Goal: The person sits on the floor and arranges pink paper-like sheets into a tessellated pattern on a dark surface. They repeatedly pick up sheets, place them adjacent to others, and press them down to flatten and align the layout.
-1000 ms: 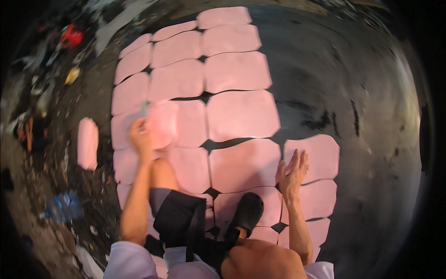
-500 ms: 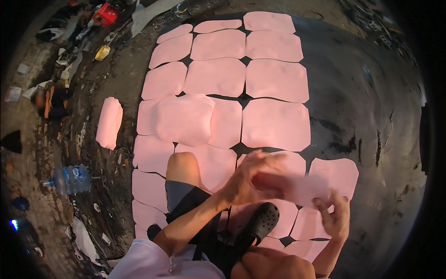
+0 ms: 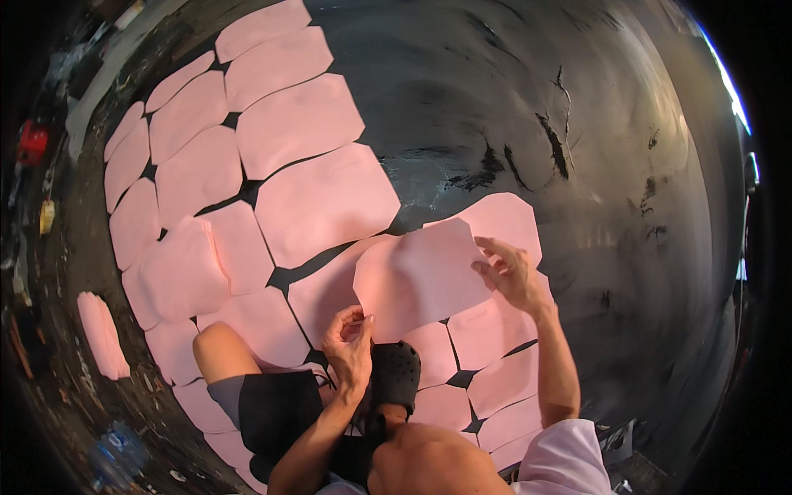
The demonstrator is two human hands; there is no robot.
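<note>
Between my two hands hangs a thin pink sheet (image 3: 425, 276) with cut-off corners, spread out above similar sheets. My left hand (image 3: 348, 351) pinches its lower left corner. At its right edge, my right hand (image 3: 510, 276) grips with thumb and fingers. Beneath lie rows of pink sheets (image 3: 326, 202) on a black surface, with dark gaps at their corners. One sheet (image 3: 499, 219) shows just beyond the held one, at the right end of its row. A thick pink stack (image 3: 186, 268) rests on the laid sheets to the left.
A rolled pink bundle (image 3: 103, 334) lies on the littered ground at left, with a clear plastic bottle (image 3: 120, 454) nearer. The wrinkled black surface (image 3: 594, 173) stretches to the right. My foot in a black clog (image 3: 396, 375) stands among the sheets. A red object (image 3: 33, 142) sits far left.
My view has turned right, so the rows now slant leftward. The pink sheet, blurred and bunched before, is now spread between my hands. My left hand has come down to its lower corner.
</note>
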